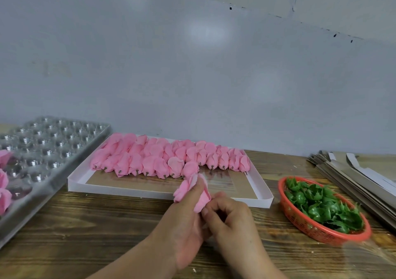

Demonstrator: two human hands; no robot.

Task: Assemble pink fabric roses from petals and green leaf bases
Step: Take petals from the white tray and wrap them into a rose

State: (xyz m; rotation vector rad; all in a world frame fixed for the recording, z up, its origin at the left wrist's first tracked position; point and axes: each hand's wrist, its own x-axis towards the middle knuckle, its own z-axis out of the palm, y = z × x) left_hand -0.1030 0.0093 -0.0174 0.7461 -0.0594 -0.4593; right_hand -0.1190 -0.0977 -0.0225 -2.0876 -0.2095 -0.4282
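Observation:
My left hand grips a pink fabric rose in front of the white tray, its petals pointing up and away. My right hand sits against the rose's lower end with curled fingers; what they pinch is hidden. Several pink rose heads lie in rows at the back of the tray, stems toward me. A red mesh basket to the right holds green leaf bases.
A clear plastic blister tray with round cavities lies at the left, with a few pink roses in its near cells. Flat grey cardboard sheets are stacked at the far right. A grey wall stands behind the wooden table.

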